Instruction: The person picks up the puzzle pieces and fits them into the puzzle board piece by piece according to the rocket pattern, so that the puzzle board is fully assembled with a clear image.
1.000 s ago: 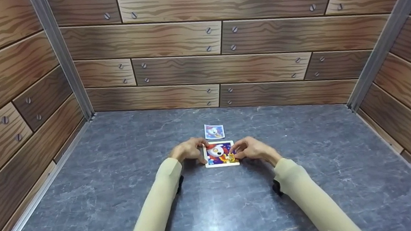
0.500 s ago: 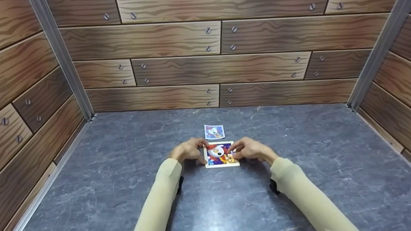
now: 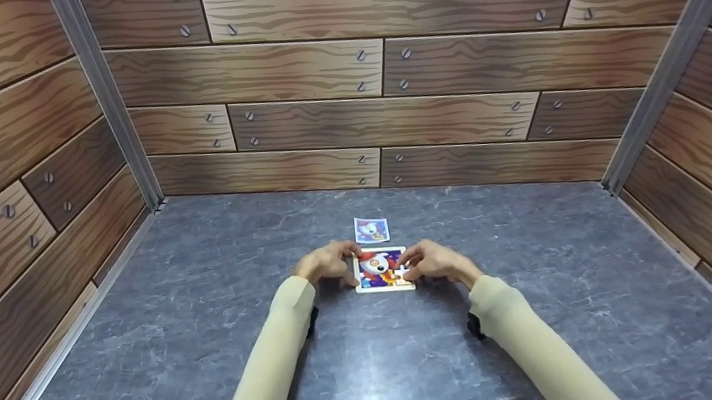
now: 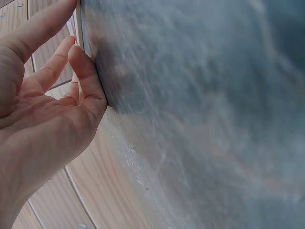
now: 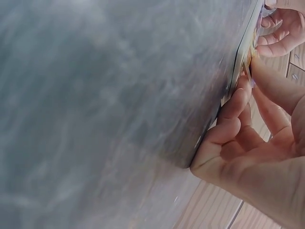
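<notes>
A small framed jigsaw puzzle (image 3: 374,265) lies flat on the table, showing a white cartoon dog-like figure on red and purple. A white patch of bare backing shows near its lower right corner. My left hand (image 3: 326,262) rests at the puzzle's left edge, its index finger on the upper left and its thumb near the lower left. At the right side, my right hand (image 3: 435,262) pinches a thin puzzle piece (image 5: 247,71) between thumb and fingers. The piece stands tilted at the frame's edge in the right wrist view; its face is mostly hidden.
Just behind the puzzle lies a picture card (image 3: 371,229) with a similar design. The grey marbled table (image 3: 248,364) is bounded by wood-patterned walls (image 3: 310,120) at the back and both sides, with metal posts (image 3: 109,105) at the corners.
My right hand has drawn a yellowish piece up from the puzzle's lower right area, and white backing shows there now. The left hand has stayed in place.
</notes>
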Tool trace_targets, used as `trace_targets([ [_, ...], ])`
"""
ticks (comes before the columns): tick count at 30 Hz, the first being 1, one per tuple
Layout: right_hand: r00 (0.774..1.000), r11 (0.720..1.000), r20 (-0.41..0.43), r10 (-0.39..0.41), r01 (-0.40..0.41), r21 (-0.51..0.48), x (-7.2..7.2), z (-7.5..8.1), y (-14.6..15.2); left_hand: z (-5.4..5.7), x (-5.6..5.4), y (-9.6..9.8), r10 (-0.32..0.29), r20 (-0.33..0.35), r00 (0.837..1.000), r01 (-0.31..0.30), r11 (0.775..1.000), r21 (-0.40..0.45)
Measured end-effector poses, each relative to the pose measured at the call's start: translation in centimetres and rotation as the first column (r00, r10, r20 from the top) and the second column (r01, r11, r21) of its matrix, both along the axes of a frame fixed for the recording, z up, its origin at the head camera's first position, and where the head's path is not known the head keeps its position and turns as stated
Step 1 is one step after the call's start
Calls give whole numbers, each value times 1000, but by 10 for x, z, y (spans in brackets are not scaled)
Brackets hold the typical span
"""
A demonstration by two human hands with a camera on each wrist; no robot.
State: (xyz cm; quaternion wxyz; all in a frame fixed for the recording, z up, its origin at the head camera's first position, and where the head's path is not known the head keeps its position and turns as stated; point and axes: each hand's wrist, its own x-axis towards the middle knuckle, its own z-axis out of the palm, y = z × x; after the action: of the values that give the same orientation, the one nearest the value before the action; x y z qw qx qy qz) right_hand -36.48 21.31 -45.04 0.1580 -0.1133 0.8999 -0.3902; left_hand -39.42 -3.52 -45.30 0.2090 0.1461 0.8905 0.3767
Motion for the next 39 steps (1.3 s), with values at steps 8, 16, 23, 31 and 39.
trace_targets([
  [8, 999, 1000, -27, 19, -20, -21, 0, -2, -3, 0, 1, 0, 10, -14, 1000, -10, 1000, -16],
  [16, 999, 998, -29, 40, -42, -53, 1, -2, -7, -2, 0, 0, -29, -39, 999, 28, 999, -22],
  [23, 999, 998, -36, 14, -16, -58, 1, -4, -9, -1, -1, 0, -16, -35, 999, 16, 1000, -24],
  [31, 996, 996, -71, 59, -63, -62, 2, -4, -9, -1, -1, 0, -8, -33, 999, 7, 1000, -28],
  [39, 996, 999, -76, 41, -43, -27, 1, -4, -9, -2, -1, 0, -6, -17, 1000, 6, 1000, -20],
])
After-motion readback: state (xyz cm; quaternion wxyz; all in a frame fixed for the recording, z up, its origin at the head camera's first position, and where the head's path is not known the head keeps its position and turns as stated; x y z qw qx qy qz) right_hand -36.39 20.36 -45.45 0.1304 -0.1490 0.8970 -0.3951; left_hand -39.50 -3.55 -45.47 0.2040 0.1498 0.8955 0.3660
